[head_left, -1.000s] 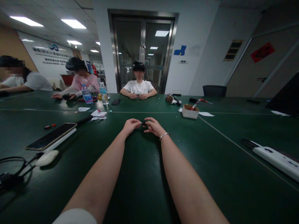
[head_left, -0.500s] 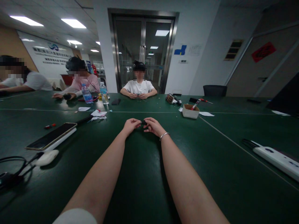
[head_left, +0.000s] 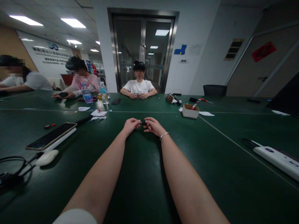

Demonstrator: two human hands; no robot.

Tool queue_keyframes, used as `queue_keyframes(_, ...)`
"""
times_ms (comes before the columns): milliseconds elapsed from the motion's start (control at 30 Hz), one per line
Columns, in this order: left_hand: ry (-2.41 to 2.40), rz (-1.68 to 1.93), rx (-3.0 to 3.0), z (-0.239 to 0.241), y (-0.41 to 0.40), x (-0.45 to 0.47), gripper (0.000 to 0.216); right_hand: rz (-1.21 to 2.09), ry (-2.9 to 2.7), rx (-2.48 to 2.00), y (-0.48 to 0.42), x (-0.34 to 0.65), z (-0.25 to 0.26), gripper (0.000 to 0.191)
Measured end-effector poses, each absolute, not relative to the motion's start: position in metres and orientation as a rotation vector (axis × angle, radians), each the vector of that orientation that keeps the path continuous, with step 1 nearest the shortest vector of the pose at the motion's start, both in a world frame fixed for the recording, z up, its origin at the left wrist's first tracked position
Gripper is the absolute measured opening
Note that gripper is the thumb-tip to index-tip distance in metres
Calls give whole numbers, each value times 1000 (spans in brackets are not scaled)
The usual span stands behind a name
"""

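Both my arms stretch forward over the dark green table [head_left: 142, 174]. My left hand [head_left: 131, 126] is closed in a pinch at the left end of a small dark object [head_left: 143, 123]. From the other side, the fingertips of my right hand [head_left: 153, 125] pinch the same object, its lower fingers curled loosely. The object is short, narrow and blackish, with a lighter bit near my left fingertips. It is too small to tell its kind. A silver bangle [head_left: 164, 136] circles my right wrist.
Left of my arms lie a phone [head_left: 52, 135] on a white block, a white rounded gadget [head_left: 48, 157] and black cables. Ahead right stands a small box [head_left: 191, 112]; a white power strip [head_left: 277, 160] lies far right. Two bottles [head_left: 104, 93] and a seated person [head_left: 139, 85] are across the table.
My hands stay almost in place, with a little more of the lighter part showing between my fingertips. The person in pink at the left has turned a dark object in their hands.
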State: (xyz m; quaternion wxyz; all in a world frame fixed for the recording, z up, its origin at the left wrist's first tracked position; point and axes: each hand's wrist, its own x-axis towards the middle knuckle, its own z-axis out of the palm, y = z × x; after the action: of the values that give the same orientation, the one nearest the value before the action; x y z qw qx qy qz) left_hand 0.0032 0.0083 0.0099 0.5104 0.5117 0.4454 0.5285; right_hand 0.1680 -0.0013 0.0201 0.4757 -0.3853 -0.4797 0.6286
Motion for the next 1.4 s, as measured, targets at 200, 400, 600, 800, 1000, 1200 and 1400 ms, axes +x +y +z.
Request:
queue_keyframes(200,1089,1279,1237,9,10,3,24,1554,-1134,-934,-2,168,21,20)
queue_keyframes(400,1092,1287,1243,4,16,2,26,1539,-1147,-930,-3,168,21,21)
queue_keyframes(600,1091,1292,1258,2,18,1,27,1520,-1169,-903,-3,168,20,21)
queue_keyframes(800,1088,1291,1295,4,15,2,28,1563,-1155,-912,-3,167,21,8)
queue_keyframes(1000,1041,1246,1302,11,7,3,28,1549,-1109,-909,-3,168,20,5)
queue_keyframes(1200,1027,1187,1318,14,2,2,29,1541,-1086,-909,-2,169,18,4)
queue_keyframes(1400,1047,1235,1326,9,8,4,26,1547,-1075,-909,-4,169,20,4)
